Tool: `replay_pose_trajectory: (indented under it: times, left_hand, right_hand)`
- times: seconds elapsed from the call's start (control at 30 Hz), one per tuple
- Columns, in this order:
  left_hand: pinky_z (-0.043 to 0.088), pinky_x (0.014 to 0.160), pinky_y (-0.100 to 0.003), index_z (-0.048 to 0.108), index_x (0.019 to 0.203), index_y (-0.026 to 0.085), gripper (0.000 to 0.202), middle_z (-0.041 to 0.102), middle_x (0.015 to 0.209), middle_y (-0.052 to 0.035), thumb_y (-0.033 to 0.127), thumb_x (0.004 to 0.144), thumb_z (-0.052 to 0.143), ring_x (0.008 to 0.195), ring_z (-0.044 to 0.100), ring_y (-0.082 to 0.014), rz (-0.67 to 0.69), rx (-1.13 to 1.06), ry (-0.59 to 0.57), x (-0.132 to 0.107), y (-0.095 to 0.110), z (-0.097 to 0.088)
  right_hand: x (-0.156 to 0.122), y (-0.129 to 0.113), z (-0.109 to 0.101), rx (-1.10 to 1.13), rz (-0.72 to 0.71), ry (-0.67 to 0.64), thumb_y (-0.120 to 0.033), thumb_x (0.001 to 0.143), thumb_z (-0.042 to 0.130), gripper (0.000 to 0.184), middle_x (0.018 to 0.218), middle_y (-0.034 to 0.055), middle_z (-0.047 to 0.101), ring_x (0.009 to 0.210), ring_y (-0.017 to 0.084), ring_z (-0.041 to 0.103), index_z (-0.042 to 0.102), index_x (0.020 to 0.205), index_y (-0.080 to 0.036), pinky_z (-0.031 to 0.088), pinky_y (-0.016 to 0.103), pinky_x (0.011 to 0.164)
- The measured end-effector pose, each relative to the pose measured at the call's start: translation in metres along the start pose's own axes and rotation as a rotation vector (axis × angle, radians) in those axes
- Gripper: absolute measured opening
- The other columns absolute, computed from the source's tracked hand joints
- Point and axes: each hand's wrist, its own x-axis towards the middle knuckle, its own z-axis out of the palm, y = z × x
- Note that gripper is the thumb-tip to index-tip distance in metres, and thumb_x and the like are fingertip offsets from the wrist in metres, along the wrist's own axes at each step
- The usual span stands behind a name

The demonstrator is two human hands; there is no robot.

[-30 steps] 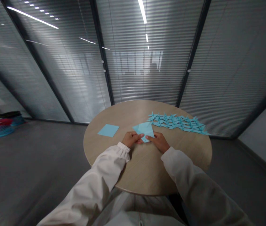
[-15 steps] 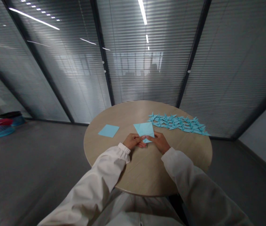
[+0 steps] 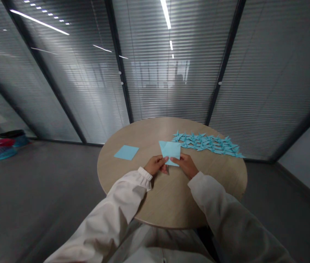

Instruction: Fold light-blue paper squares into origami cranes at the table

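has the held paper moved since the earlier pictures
Yes, slightly: the left corner of the paper has shifted rightward and toward the far edge of the table.

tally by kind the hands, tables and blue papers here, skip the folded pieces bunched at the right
Hands: 2 (left hand, right hand)
Blue papers: 2 (held paper, flat sheet)
Tables: 1 (round table)
Total: 5
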Motion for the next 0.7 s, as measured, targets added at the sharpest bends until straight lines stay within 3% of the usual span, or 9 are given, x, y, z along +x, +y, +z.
replay_pose_trajectory:
  times: [0.2,0.47,0.7]
  left_hand:
    - [0.037,0.047,-0.021,0.045,0.059,0.016,0.049,0.041,0.043,0.0061,0.063,0.069,0.051,0.04,0.045,-0.008,0.087,0.065,0.052,0.004,-0.006,-0.006]
    - [0.032,0.05,-0.021,0.042,0.06,0.017,0.046,0.04,0.049,0.0053,0.059,0.078,0.041,0.046,0.039,-0.008,0.182,0.192,0.189,0.008,-0.011,-0.013]
    - [0.026,0.052,-0.022,0.036,0.057,0.017,0.044,0.029,0.053,0.0052,0.054,0.08,0.041,0.053,0.031,-0.0088,0.244,0.347,0.284,0.004,-0.006,-0.013]
  right_hand:
    - [0.002,0.006,-0.001,0.029,0.025,0.028,-0.049,0.059,0.068,0.045,0.073,0.0055,0.068,0.071,0.021,0.06,0.069,0.084,-0.01,0.047,0.032,0.066]
    - [0.001,0.001,0.0,0.052,0.064,0.006,-0.045,0.06,0.068,0.037,0.069,0.0047,0.067,0.067,0.019,0.059,0.068,0.073,-0.01,0.045,0.03,0.064]
    - [-0.001,-0.004,0.002,0.069,0.068,0.003,-0.045,0.059,0.067,0.035,0.068,0.0046,0.067,0.066,0.019,0.059,0.068,0.07,-0.011,0.045,0.032,0.068]
